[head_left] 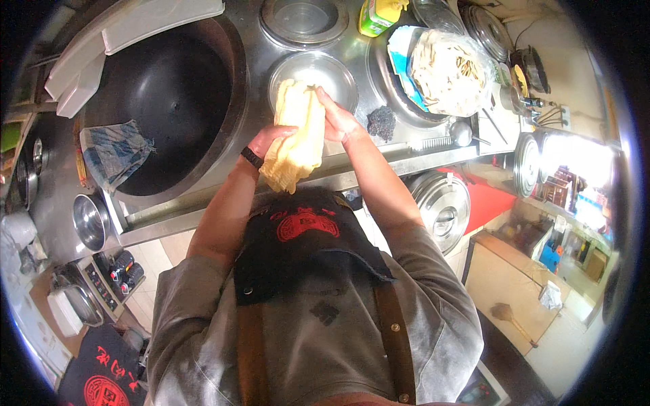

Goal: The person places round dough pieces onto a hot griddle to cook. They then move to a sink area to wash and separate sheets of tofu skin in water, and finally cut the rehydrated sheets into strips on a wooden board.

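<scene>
A thick, folded yellow cloth [296, 139] hangs between my two hands over the steel counter, its lower end near the counter's front edge. My left hand [271, 140] closes on its left side, with the thumb laid across it and a dark band on the wrist. On the other side, my right hand [336, 120] presses against the cloth with fingers pointing up and away; some of them are hidden behind it. Just beyond the cloth sits a round, shiny metal basin [325, 71], partly covered by it.
A large black wok [176, 101] fills the left, a blue checked rag [118, 152] over its rim. Farther back are a round pot [305, 20] and a yellow-green bottle [381, 17]. To the right lie a full plastic bag [450, 71], a dark scouring pad [381, 123] and a ladle [462, 132].
</scene>
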Available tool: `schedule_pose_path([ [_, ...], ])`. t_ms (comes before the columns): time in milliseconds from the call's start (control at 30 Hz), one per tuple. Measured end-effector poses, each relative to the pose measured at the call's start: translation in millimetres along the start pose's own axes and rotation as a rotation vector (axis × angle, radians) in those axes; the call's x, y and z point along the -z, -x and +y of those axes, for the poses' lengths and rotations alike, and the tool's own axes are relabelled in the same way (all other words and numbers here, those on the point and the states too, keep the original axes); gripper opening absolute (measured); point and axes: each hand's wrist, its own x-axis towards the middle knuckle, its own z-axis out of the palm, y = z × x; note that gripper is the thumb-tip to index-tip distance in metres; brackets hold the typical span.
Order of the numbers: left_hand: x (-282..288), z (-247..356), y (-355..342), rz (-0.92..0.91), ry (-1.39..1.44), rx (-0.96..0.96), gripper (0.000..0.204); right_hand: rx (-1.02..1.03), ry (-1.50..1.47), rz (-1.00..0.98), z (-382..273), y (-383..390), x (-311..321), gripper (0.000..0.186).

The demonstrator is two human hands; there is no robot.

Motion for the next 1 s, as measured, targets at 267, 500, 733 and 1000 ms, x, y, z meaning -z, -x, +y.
schedule_pose_path([
  [267,-8.6,12.5,3.8,0.05,0.048,0.081,0.043,0.054,0.324,0.106,-21.5,-12.0,-19.0,0.039],
  [500,-5.3,8.5,-10.9,-0.03,0.324,-0.007,0.036,0.308,0.961,0.056,-4.1,-18.6,1.8,0.033],
  [733,0.1,4.2,-14.0,-0.091,0.261,-0.216,0.048,-0.029,0.909,-0.091,-37.1,3.4,-12.1,0.029],
  [1000,25.4,13.4,-30.8,-0.14,-0.176,-0.115,0.044,0.262,0.799,0.228,-35.9,-21.4,-9.5,0.048],
])
